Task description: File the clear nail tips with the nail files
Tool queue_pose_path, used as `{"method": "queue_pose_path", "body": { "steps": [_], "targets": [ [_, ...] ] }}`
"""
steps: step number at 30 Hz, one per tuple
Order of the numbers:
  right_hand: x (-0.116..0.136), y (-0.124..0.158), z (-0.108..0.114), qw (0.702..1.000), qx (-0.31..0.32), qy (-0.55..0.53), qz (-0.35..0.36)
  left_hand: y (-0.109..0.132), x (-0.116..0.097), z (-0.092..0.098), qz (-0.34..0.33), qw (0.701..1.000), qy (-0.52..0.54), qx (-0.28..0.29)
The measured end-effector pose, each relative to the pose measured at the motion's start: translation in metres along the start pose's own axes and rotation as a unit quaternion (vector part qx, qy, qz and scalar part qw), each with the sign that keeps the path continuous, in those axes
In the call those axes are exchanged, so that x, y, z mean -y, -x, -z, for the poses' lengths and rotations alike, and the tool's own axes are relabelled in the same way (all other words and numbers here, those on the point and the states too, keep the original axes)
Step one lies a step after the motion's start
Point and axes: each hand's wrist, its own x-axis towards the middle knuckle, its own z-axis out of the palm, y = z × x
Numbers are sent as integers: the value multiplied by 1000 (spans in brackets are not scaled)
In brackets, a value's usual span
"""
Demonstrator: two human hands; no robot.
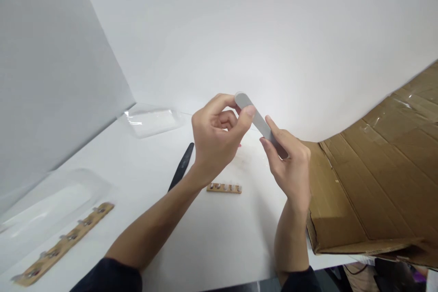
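A grey nail file (pixel 259 121) with a rounded end is held up slantwise above the white table, between both hands. My left hand (pixel 219 130) pinches its upper end, thumb on the near face and the index finger behind. My right hand (pixel 289 155) grips the lower end between thumb and fingers; that end is partly hidden in the hand. Below the hands, a short wooden strip (pixel 224 190) lies on the table with several small clear pieces standing on it. A black nail file (pixel 182 165) rests beside my left forearm, which covers its near end.
At the left, a longer wooden strip (pixel 65 244) carries several small clips. Clear plastic trays (pixel 153 123) lie behind it and near the corner. White panels stand at the back and left. A large open cardboard box (pixel 376 178) takes up the right side.
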Motion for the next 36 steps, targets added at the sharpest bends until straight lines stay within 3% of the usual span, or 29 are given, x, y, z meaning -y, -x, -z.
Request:
{"method": "queue_pose_path", "body": {
  "steps": [11, 21, 36],
  "targets": [
    [3, 1, 2, 1000, -9, -2, 6, -1, 8, -1, 87, 995, 36, 27],
    [4, 2, -2, 999, -28, 15, -6, 1, 12, -7, 127, 988, 76, 43],
    [10, 1, -2, 999, -26, 9, -18, 7, 8, -9, 135, 986, 75, 57]
  ]
}}
